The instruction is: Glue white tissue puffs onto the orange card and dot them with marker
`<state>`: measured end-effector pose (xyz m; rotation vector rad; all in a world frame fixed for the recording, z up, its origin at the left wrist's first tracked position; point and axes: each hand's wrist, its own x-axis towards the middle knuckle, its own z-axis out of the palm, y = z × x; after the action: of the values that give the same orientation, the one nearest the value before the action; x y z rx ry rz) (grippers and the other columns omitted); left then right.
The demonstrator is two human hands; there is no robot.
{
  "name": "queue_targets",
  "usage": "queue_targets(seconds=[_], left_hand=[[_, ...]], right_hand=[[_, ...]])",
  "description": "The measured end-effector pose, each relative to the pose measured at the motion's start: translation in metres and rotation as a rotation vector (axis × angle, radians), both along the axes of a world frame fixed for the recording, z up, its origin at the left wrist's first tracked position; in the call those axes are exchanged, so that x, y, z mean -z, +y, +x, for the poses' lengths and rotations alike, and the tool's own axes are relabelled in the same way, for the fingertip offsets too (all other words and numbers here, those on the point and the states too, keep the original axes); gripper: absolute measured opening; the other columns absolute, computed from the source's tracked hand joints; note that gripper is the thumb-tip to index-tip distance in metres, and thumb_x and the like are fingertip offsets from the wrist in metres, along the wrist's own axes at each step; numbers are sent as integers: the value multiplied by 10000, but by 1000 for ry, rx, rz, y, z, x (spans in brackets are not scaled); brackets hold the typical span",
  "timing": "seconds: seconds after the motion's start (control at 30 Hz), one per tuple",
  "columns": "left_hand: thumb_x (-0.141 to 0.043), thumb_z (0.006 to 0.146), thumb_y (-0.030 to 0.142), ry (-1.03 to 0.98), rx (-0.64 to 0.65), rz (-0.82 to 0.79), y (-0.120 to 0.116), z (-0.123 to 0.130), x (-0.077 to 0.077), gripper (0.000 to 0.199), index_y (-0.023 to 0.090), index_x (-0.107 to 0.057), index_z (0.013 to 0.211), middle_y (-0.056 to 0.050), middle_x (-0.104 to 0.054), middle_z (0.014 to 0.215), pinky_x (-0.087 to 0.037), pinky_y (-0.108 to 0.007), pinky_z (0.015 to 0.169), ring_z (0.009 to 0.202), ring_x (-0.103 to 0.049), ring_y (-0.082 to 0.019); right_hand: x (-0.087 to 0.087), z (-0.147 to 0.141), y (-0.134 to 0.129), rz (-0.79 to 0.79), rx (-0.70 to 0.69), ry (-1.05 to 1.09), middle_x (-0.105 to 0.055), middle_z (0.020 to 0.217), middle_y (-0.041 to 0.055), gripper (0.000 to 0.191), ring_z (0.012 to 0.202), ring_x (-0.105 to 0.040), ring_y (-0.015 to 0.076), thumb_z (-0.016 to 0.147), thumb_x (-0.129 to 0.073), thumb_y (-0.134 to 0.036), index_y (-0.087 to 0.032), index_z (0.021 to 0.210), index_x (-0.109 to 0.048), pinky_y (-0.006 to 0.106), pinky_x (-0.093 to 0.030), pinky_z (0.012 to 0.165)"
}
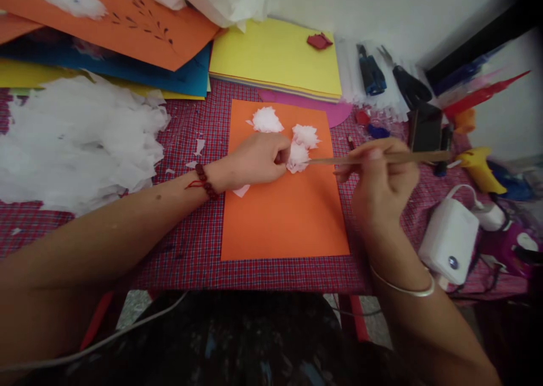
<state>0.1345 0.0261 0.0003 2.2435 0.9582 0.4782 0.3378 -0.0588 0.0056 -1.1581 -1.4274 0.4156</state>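
Observation:
An orange sheet (284,222) lies on the checked cloth, with white ruffled paper flowers (266,119) on its upper half. My left hand (261,159) rests over the sheet, fingers curled beside the lower right flower (297,157); what its fingertips pinch, if anything, is hidden. My right hand (379,177) is closed around a thin wooden stick (407,157), just right of the sheet. The stick's narrow tip reaches the edge of that flower. A small pale paper scrap (241,191) shows below my left wrist.
A large heap of white paper pieces (80,140) lies left. Behind are a yellow paper stack (271,58) and a decorated orange sheet (139,27). Cutter (371,72), scissors (409,83), yellow glue gun (481,168) and white box (450,240) stand right.

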Motion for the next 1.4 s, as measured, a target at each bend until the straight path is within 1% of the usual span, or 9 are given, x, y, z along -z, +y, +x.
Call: queue_targets(seconds=[0.1,0.27,0.37,0.5,0.63,0.77,0.97,1.2,1.4], left_hand=[[-591,712,32,-98,-4,-154,7,-2,0,119,149,-613,719,-7,-639,701,-379,-237,577,608,-544,-100],[-568,856,107,-284,-39,-433,23,-18,-14,82,154,-594,794,-18,-643,713,-459,-241,612,575,-564,-80],[-583,843,107,-161,-13,-291,18,-37,-32,83,153,-602,777,-19,-644,714,-455,-255,633,618,-593,-104],[-589,814,113,147,94,67,-19,-64,-47,82,168,-635,775,-22,-670,764,-447,-280,674,724,-630,-158],[-517,921,141,449,229,436,-58,-82,-37,164,164,-679,909,-92,-702,967,-465,-362,831,956,-642,-242],[-463,956,139,505,179,519,-59,-83,-20,226,146,-687,919,-107,-713,967,-462,-357,818,949,-638,-242],[-560,832,147,191,-89,225,-20,-51,-29,119,149,-623,732,-25,-664,745,-384,-267,633,700,-596,-143],[-567,758,107,-10,21,-73,6,-10,-24,93,161,-589,686,23,-552,620,-324,-252,563,583,-464,-100],[-614,731,69,-93,43,-323,3,-6,-10,181,181,-574,867,54,-533,605,-298,-227,496,497,-426,-77]], right_hand=[[1,4,8,-63,12,301,-568,561,-36,209,425,-509,115,965,-581,-354,-246,788,-609,260,-398,412],[6,4,13,-214,-36,366,-579,562,-42,216,428,-502,93,945,-579,-343,-242,761,-629,233,-388,415],[9,3,13,-227,-73,379,-596,594,-39,185,440,-508,85,929,-605,-305,-238,761,-645,230,-395,422],[9,5,13,-230,-111,372,-592,578,-19,200,427,-515,84,930,-632,-322,-211,765,-654,237,-390,412],[8,7,12,-258,-174,348,-583,554,-20,192,421,-523,91,917,-655,-335,-201,780,-652,237,-401,407],[11,7,14,-288,-186,283,-599,542,-36,228,420,-534,90,922,-651,-367,-217,751,-629,225,-421,406],[21,6,20,-225,-134,223,-639,575,-36,311,388,-531,91,907,-658,-520,-247,762,-623,230,-385,374],[16,5,17,-235,-66,232,-620,586,-34,294,407,-521,88,940,-630,-504,-248,796,-618,241,-396,393],[14,5,17,-255,-62,221,-645,610,-23,291,419,-525,84,940,-638,-483,-234,788,-625,243,-403,409]])
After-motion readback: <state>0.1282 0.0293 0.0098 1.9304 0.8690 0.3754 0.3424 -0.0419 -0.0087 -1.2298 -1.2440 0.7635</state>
